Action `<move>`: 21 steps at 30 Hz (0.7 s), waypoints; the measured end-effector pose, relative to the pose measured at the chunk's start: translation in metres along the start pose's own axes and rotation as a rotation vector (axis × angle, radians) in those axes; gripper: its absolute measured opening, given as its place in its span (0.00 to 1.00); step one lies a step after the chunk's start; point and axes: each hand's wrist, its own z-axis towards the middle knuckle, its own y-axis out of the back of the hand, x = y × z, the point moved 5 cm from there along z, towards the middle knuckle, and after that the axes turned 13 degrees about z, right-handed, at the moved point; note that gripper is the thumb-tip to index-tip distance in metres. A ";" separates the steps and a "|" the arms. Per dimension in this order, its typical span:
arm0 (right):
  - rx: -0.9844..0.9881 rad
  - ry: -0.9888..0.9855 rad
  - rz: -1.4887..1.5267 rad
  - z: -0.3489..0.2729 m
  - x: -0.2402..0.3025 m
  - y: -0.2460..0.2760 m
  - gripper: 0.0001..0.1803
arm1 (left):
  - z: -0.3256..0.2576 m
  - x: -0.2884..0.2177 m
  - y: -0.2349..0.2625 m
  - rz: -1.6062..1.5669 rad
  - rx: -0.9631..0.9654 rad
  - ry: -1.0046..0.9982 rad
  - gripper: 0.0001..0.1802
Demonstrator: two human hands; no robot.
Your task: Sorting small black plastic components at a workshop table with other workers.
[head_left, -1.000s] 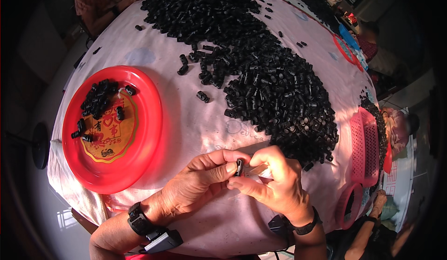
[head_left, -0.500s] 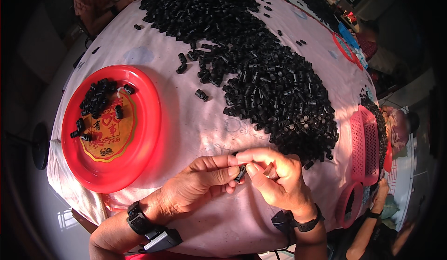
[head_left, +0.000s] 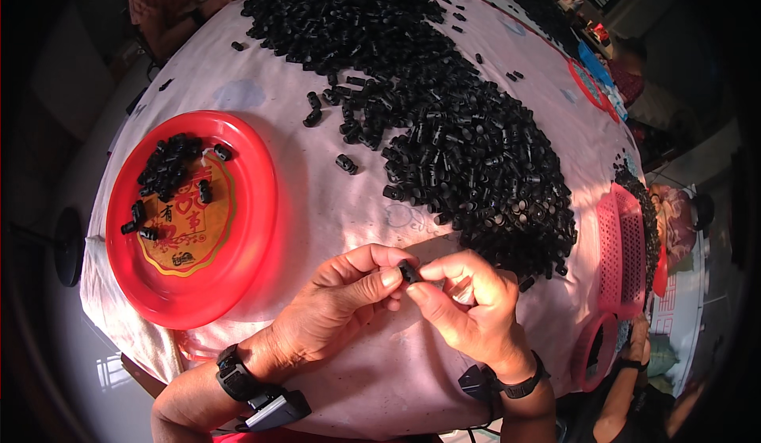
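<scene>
A small black plastic cylinder-shaped part (head_left: 407,271) is pinched between the thumb and forefinger of my left hand (head_left: 345,296). It is tilted, with its upper end showing above the fingertips. My right hand (head_left: 476,308) is closed beside it, thumb and forefinger tips right at the part's right side. Something small and pale shows among its curled fingers, too hidden to name. Beyond both hands lies a large heap of the same kind of black parts (head_left: 476,157). On the left, a red round tray (head_left: 210,300) carries a small cluster of black parts (head_left: 168,161).
A pale pink cloth (head_left: 317,213) covers the table. Several loose black parts (head_left: 346,164) lie beside the heap. Pink perforated baskets (head_left: 609,253) stand at the right edge. Another person (head_left: 170,15) sits at the far left, and a co-worker's arm (head_left: 622,395) is at the lower right.
The black part has been turned and shows more plainly between my fingertips. My right forefinger has drawn back from my left fingertips. The tray and heap look the same.
</scene>
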 end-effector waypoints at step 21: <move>-0.024 0.302 -0.300 0.003 0.008 -0.004 0.17 | -0.002 0.003 -0.005 -0.078 0.008 0.113 0.13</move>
